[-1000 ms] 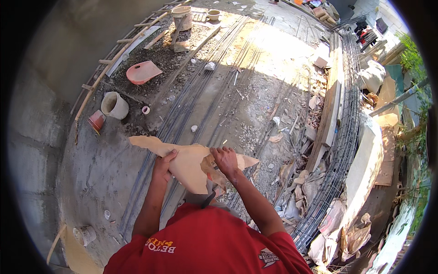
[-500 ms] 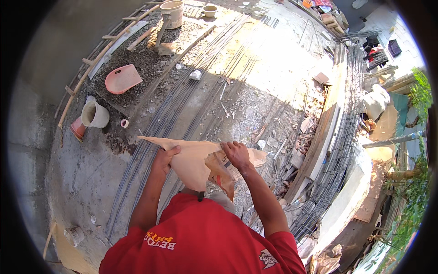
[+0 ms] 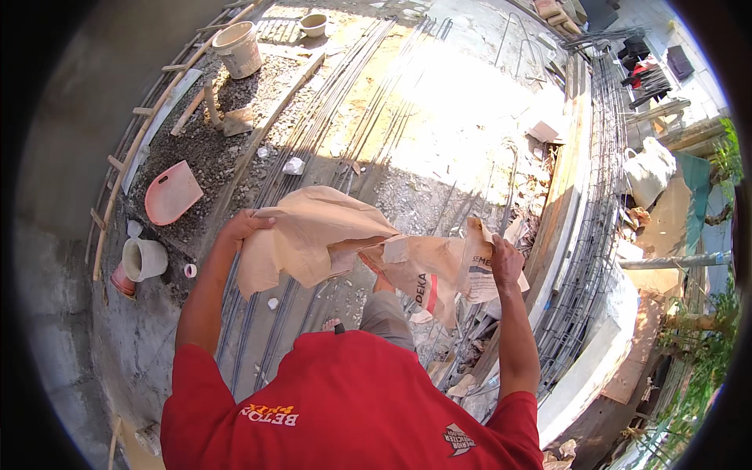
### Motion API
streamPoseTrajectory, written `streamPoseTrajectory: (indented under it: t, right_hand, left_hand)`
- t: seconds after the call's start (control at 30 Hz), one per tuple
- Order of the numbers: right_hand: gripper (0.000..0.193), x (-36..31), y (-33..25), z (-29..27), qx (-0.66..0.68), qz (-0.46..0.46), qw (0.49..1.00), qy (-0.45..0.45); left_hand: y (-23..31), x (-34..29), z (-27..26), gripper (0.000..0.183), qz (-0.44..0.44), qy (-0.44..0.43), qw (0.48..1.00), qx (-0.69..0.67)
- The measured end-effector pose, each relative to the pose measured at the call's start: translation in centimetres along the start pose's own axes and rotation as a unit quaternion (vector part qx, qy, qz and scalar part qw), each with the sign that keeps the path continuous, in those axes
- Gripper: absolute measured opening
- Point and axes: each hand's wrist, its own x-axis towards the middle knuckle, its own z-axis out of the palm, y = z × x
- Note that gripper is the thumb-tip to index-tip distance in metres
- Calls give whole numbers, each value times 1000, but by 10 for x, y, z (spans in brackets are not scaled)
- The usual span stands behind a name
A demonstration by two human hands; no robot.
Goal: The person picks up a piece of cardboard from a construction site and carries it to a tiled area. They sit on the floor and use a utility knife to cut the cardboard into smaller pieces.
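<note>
Between my two hands stretches a torn brown paper cement sack (image 3: 313,227), held up in front of me above the ground. My left hand (image 3: 249,225) pinches its upper left edge, with the plain brown part spread out beside it. At the other end, my right hand (image 3: 507,262) grips a crumpled, printed part of the paper. The middle of the sack is ragged and narrow, and the underside of the sheet is hidden. Both arms reach out wide from the red sleeves.
Long steel bars (image 3: 313,141) run along the ground under the paper. To the left are a pink scoop (image 3: 174,193), a pale bucket (image 3: 145,259) and a shovel blade (image 3: 238,121) on gravel; a larger bucket (image 3: 237,51) stands farther off. Rebar mesh (image 3: 583,204) and planks (image 3: 565,184) line the right.
My hands have moved apart, the left outward and up, the right farther right. The folded paper has opened into a wide, torn stretch between them.
</note>
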Motion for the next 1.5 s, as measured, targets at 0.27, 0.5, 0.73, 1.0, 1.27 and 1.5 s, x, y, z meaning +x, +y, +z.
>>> streamPoseTrajectory:
  t: [0.27, 0.5, 0.73, 1.0, 1.27, 1.5]
  right_hand:
    - [19, 218, 143, -7, 34, 74, 996, 21]
    - [19, 363, 252, 2, 81, 199, 975, 50]
    - [35, 491, 425, 31, 33, 370, 925, 82]
    - [55, 460, 527, 74, 4, 626, 761, 171]
    - [51, 618, 405, 225, 88, 733, 668, -97]
    - [49, 836, 511, 254, 131, 700, 681, -171]
  left_hand:
    - [199, 153, -4, 39, 1, 77, 993, 92]
    - [261, 166, -79, 36, 8, 182, 983, 24]
    - [343, 317, -123, 35, 49, 317, 946, -38]
    - [418, 526, -59, 51, -97, 449, 877, 137]
    - [509, 703, 71, 56, -242, 452, 840, 176]
    - [674, 850, 156, 69, -194, 515, 825, 124]
